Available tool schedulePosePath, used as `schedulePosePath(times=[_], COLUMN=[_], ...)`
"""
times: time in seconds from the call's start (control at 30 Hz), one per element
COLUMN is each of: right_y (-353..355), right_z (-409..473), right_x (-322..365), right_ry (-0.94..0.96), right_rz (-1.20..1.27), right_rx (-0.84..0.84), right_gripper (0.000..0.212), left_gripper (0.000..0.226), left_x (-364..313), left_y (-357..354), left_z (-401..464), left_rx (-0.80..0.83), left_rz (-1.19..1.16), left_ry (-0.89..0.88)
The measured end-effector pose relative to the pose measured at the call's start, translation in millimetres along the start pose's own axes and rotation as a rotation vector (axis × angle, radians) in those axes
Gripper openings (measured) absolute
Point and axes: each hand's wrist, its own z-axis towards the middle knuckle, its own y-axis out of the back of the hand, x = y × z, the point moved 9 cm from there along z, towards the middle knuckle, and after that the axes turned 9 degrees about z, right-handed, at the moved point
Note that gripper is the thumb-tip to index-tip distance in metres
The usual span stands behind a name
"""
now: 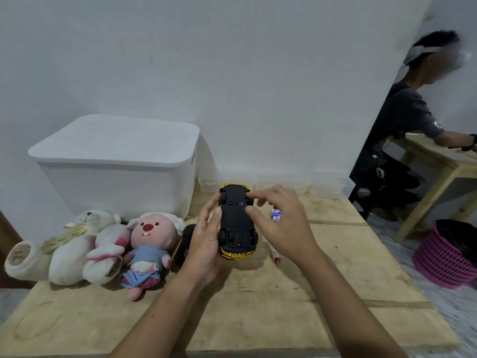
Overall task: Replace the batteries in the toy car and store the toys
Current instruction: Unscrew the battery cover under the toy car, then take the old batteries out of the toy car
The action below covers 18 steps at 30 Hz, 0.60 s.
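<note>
- Wooden table (258, 306) fills the near half of the view; white wall behind it.
- White storage box (116, 161), lid on, stands at the far left of the table against the wall.
- Two plush toys lie just in front of the box, touching each other: a white plush (69, 251) at the left edge, a pink-faced plush (148, 244) in a blue outfit to its right.
- Toy car (237, 220) at table centre, flipped belly-up — black underside facing the camera, gold body showing at its near and far ends.
- Left hand (206, 241) grasps the car along its left side, thumb curled onto the underside.
- Right hand (281, 220) is released, holding nothing; fingers relaxed, thumb tip touching the right edge of the underside, index finger above the far right wheel.
- A black object (184, 241) lies between the pink-faced plush and the left hand, mostly hidden — cannot identify.
- Screwdriver (275, 254), clear handle with a red end, lies on the table just right of the car, partly under the right hand.
- Batteries (275, 215), blue-and-white, lie right of the car, far side of the right hand.
- Off the table, far right: another person (405, 125) seated at a second table, and a pink basket (444, 259) on the floor.
</note>
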Motion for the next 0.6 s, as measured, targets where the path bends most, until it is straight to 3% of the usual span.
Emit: schedulePosePath(times=[0.23, 0.6], right_y=[-28, -24], right_z=[17, 26], right_x=[-11, -6], right_ry=[0.042, -0.024], right_rz=[-0.135, 0.042], right_rx=[0.196, 0.311], right_gripper=[0.035, 0.029], left_gripper=[0.041, 0.041], left_x=[-5, -11], left_y=[-5, -10], left_z=[-1, -3], left_rx=[0.010, 0.060], left_rz=[0.027, 0.002], left_ry=[0.005, 0.022])
